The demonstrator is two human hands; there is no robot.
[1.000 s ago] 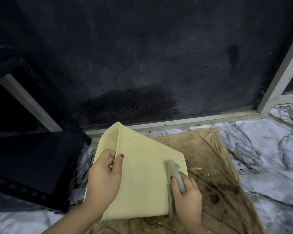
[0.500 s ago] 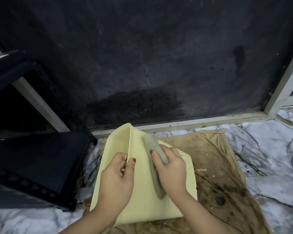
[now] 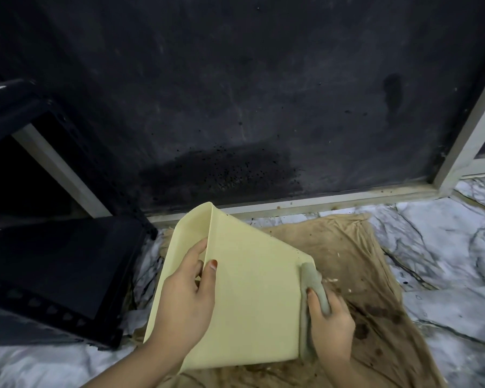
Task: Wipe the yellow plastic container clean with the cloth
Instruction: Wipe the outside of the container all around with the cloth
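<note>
The pale yellow plastic container (image 3: pixel 252 298) lies tilted on its side at the bottom centre, one flat wall facing up, a few dark specks near its far edge. My left hand (image 3: pixel 186 301) grips its left corner edge, thumb on the upper wall. My right hand (image 3: pixel 329 323) holds a folded grey cloth (image 3: pixel 312 287) pressed against the container's right edge.
A stained brown cloth (image 3: pixel 361 264) is spread under the container on the marble-patterned floor (image 3: pixel 445 247). A black perforated box (image 3: pixel 53 270) stands at the left. A dark, spattered panel (image 3: pixel 235 107) in a pale frame rises behind.
My right hand has swept the grey cloth from the container's upper middle across to its right edge. My left hand keeps its grip on the left corner.
</note>
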